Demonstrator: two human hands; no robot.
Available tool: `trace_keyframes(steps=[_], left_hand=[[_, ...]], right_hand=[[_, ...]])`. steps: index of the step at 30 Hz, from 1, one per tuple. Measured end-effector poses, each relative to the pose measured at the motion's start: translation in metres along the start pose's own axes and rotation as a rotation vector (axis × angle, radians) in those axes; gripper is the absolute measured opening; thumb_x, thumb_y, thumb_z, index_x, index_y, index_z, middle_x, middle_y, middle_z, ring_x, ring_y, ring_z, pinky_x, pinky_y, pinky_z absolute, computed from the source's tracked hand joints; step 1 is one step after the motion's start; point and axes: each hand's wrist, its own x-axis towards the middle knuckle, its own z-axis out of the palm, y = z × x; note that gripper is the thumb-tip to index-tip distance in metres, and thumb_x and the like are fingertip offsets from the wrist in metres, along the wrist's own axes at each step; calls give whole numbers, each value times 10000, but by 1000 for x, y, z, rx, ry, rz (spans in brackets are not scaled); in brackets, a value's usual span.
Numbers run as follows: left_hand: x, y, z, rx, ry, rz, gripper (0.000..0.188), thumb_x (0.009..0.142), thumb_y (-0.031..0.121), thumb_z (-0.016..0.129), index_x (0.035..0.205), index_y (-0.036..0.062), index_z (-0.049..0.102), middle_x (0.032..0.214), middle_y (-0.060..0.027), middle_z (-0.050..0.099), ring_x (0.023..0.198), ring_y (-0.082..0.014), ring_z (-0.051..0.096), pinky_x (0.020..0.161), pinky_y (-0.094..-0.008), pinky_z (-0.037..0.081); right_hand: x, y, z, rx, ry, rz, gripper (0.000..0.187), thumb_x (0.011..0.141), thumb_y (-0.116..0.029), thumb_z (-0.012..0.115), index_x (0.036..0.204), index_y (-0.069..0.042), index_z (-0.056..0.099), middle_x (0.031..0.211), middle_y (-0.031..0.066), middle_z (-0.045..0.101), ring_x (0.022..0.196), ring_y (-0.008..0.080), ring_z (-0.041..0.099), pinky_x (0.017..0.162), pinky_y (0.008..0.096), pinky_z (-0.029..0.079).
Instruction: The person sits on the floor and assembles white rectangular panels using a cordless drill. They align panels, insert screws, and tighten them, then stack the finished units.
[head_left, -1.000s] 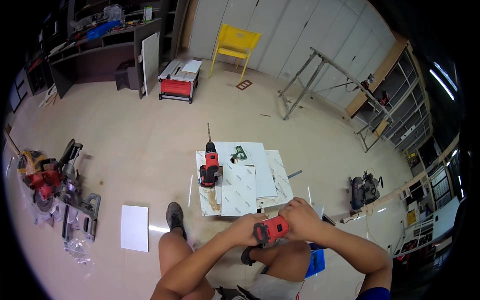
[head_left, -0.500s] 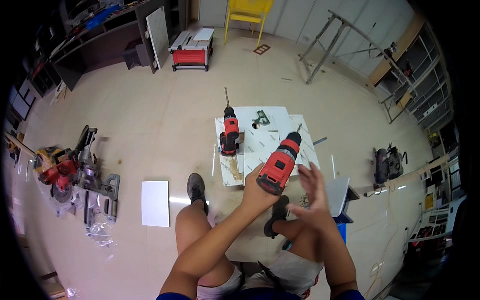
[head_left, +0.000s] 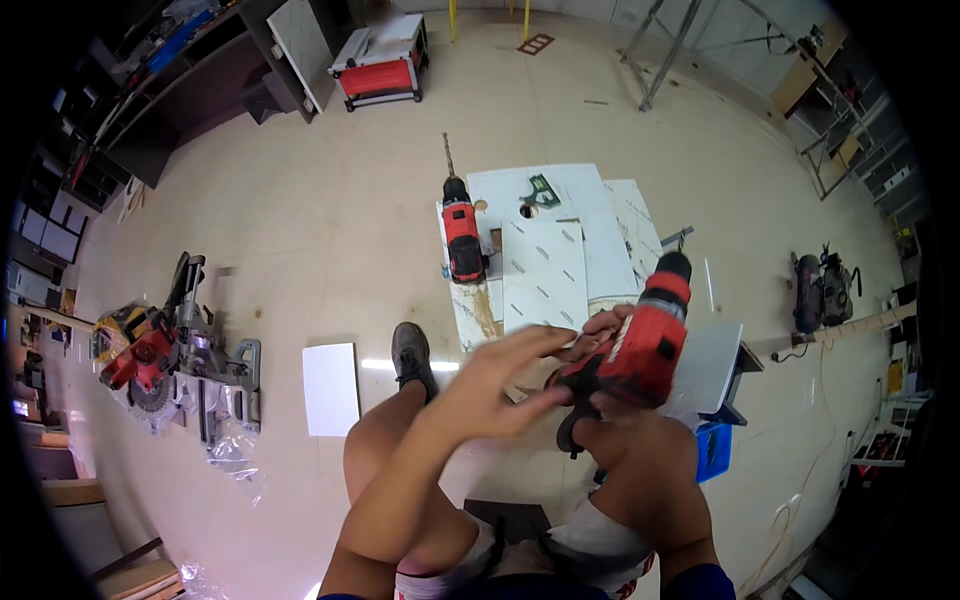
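Observation:
A red and black cordless drill [head_left: 655, 345] with a bit in its chuck points away from me, just right of the low work table. My right hand [head_left: 604, 322] is wrapped round its handle, mostly hidden behind the drill body. Beside the drill's dark lower end, my left hand [head_left: 490, 385] is open, thumb and fingers apart; whether it touches the drill cannot be made out. A second red cordless drill [head_left: 463, 240] with a long bit lies at the table's left edge. White boards [head_left: 545, 275] lie on the table, near a green square-like tool [head_left: 541, 192].
A mitre saw [head_left: 150, 360] stands on the floor at left, near a loose white panel [head_left: 331, 390]. To the right are a blue bin [head_left: 714, 450] and a compressor-like machine [head_left: 825, 288]. A red-sided table saw [head_left: 380, 65] stands at the far side.
The drill has passed from my left hand to my right and moved rightward. My left hand has opened beside it. The view has shifted, so the table sits higher.

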Motion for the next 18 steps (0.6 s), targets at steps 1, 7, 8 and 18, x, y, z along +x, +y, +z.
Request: trace_keyframes(steps=[1, 7, 8, 18], left_hand=[[-1, -8, -5, -83, 54, -99, 361, 822, 48, 702, 1165, -23, 617, 1055, -194, 672, 961, -277, 674, 835, -352, 528], [24, -35, 1, -589, 409, -382, 187, 980, 39, 537, 1144, -30, 593, 1003, -163, 701, 800, -172, 678, 732, -290, 548], [27, -40, 1, -649, 425, -379, 202, 979, 38, 535, 1165, -27, 582, 1003, -168, 701, 810, -177, 679, 735, -291, 548], [23, -44, 10, -1120, 489, -500, 278, 977, 183, 561, 1215, 46, 517, 1177, -169, 631, 1106, -277, 610, 902, -404, 520]], right_hand=[[3, -2, 0, 104, 38, 20, 834, 621, -117, 830, 1307, -67, 358, 1155, 133, 533, 937, 231, 609, 796, 389, 536], [9, -18, -31, 276, -206, 166, 699, 567, -64, 804, 1173, -40, 456, 781, 72, 606, 731, 189, 629, 728, 335, 526], [9, -21, -34, 173, -243, 216, 677, 577, -93, 810, 1160, -35, 472, 776, 70, 605, 735, 189, 632, 730, 337, 526], [-39, -41, -8, -167, -348, 488, 508, 859, -65, 647, 1333, -57, 461, 975, 94, 674, 885, 185, 670, 786, 279, 518]])
